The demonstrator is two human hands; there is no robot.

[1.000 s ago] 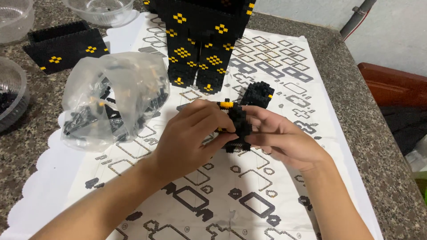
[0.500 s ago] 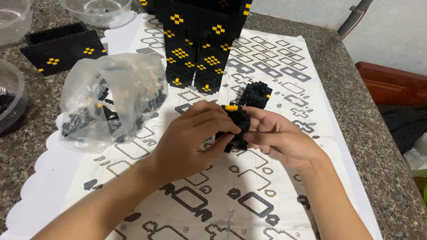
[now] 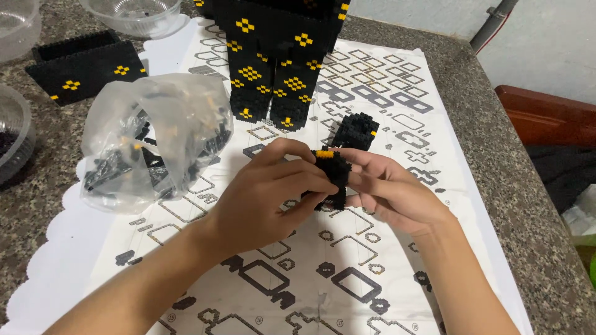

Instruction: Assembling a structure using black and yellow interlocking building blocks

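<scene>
Both hands, left [image 3: 267,192] and right [image 3: 391,189], grip a black brick piece [image 3: 332,177], long axis upright

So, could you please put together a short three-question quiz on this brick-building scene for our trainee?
1. True or false: both hands grip the small black brick piece with the orange stud on top.
2. What lies just left of the left hand? A) a clear plastic bag of black parts B) a red box C) a pair of scissors
3. What covers the stone counter under the hands?

Key:
1. True; the right hand supports it from the other side.
2. A.
3. A white instruction sheet printed with brick outlines, on which the tall black and yellow model stands.
</scene>
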